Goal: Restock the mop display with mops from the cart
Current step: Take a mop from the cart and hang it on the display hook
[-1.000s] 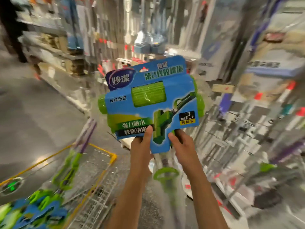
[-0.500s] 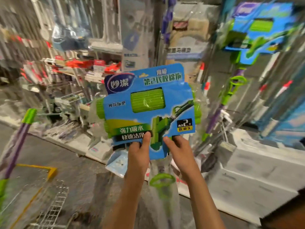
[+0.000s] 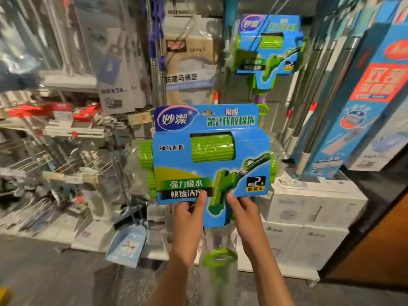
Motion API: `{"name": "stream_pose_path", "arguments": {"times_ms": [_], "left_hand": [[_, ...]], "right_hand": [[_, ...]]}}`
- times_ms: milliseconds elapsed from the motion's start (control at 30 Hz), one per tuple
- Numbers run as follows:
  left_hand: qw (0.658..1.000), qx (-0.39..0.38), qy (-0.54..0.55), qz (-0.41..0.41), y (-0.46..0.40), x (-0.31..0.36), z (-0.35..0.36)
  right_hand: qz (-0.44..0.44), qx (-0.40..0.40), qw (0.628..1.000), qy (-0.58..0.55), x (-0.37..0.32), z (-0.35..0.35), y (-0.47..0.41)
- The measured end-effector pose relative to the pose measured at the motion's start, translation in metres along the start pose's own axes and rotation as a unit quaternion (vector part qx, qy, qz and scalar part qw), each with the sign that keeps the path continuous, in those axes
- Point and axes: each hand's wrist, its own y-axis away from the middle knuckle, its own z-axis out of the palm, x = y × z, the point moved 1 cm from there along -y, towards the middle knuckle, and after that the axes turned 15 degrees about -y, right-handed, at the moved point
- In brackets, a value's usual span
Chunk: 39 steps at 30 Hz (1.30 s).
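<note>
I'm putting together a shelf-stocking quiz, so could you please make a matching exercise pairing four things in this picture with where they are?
Things:
1. held mop package
2. hanging mop package
3. dustpan
4. white boxes

Places:
A. on the floor at lower left, leaning against the display base
B. high on the display, upper right
C. stacked at the foot of the display, at right
D. centre, gripped at its bottom edge by the left hand and right hand

Pairs: 1-D, 2-B, 3-A, 4-C

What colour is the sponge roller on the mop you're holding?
Bright green sponge roller, clearest in the head view.
</note>
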Motion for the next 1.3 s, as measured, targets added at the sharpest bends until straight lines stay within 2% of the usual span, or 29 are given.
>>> {"name": "stream_pose_path", "arguments": {"times_ms": [133,567,833,1000,1300], "left_hand": [[0.999,-0.039,-0.002,0.017,-0.027,0.008,0.018],[0.991,-0.101,0.023,0.081,-0.126,0.065,0.082],[0.985,-0.134,0.023,0.103,-0.171,0.093,0.117],[0.984,-0.124,0.037,0.126,-0.194,0.119,0.137],[0.978,-0.054,0.064,0.192,-0.220,0.170,0.172]], "right_hand": [[-0.014,0.024,1.000,0.005,-0.006,-0.007,-0.021],[-0.097,0.141,0.985,-0.001,-0.050,-0.020,-0.115],[-0.128,0.161,0.979,0.010,-0.073,-0.031,-0.161],[-0.142,0.149,0.978,0.029,-0.092,-0.042,-0.194],[-0.193,0.126,0.973,-0.002,-0.142,-0.064,-0.245]]}}
